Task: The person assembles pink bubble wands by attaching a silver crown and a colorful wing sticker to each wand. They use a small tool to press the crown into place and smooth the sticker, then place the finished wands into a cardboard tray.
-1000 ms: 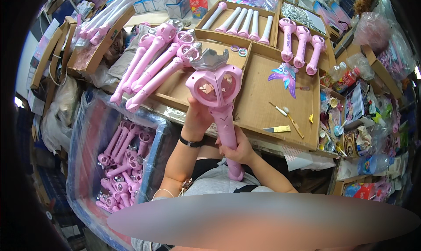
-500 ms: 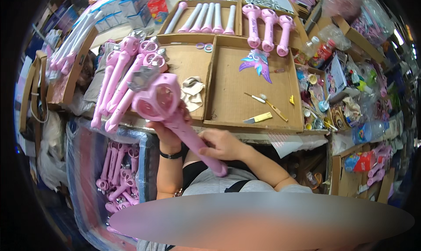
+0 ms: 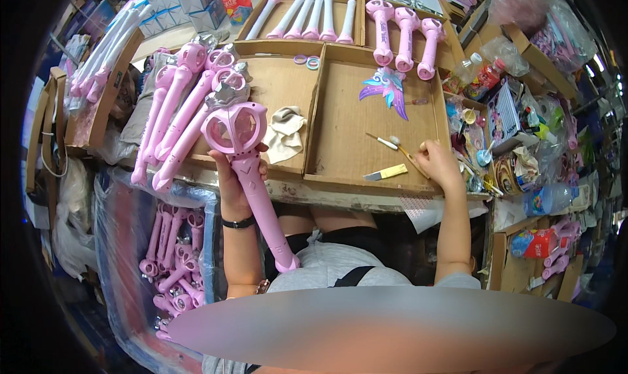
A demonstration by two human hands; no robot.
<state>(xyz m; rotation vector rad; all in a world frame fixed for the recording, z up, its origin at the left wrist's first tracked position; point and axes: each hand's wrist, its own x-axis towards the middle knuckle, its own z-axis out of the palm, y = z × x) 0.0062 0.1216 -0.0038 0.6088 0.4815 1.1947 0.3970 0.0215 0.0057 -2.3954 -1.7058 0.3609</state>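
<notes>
My left hand is closed round a pink toy wand, just below its round open head. A silver crown tops the wand, and its handle slants down toward my lap. At the right side of the cardboard tray, my right hand has its fingers curled together on the handle of a thin brush; its fingertips are partly hidden. Left of that brush lies a white-handled thin tool, with a yellow-handled craft knife below it. A purple and blue wing-shaped piece lies farther back in the tray.
Several crowned pink wands lie piled at the left, beside a crumpled cloth. White-and-pink sticks and pink wand parts fill the back trays. A plastic-lined bin holds more wands below left. Bottles and paint pots crowd the right.
My right hand has left the wand's handle and moved right to the brush in the tray. In my left hand, the wand has swung to a steeper angle, its lower end shifting left.
</notes>
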